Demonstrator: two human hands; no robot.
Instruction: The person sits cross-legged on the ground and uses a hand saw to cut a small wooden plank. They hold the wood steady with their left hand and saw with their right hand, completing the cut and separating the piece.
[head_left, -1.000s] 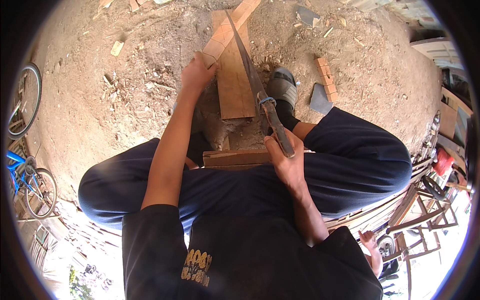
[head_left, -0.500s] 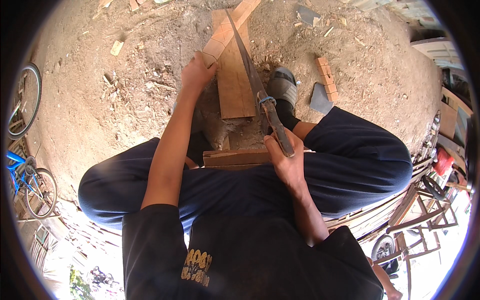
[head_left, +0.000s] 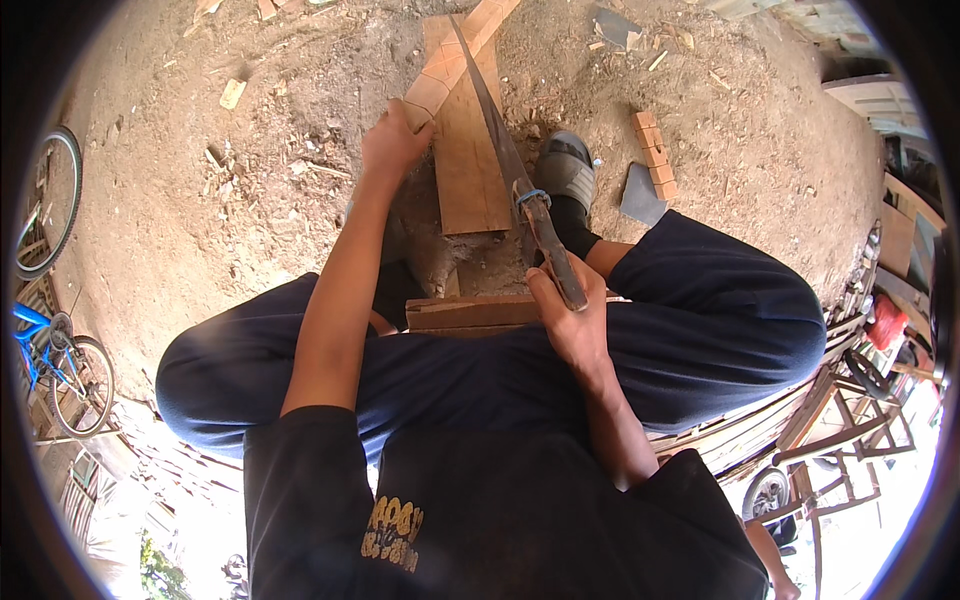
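My left hand is closed around the near end of a light wooden strip marked with several crosswise lines. The strip lies slantwise over a flat wooden board on the ground and runs out at the top edge. In my right hand is the wooden handle of a handsaw, its fingers wrapped round it. The long tapered blade points away from me and passes over the strip and board, its tip beyond the strip's near side. A blue band circles the saw where blade meets handle. Whether the teeth touch wood, I cannot tell.
A short notched wooden strip lies by a grey flat piece at the right, near my sandalled foot. Wood scraps litter the dirt floor. A wooden block is between my legs. A blue bicycle stands far left.
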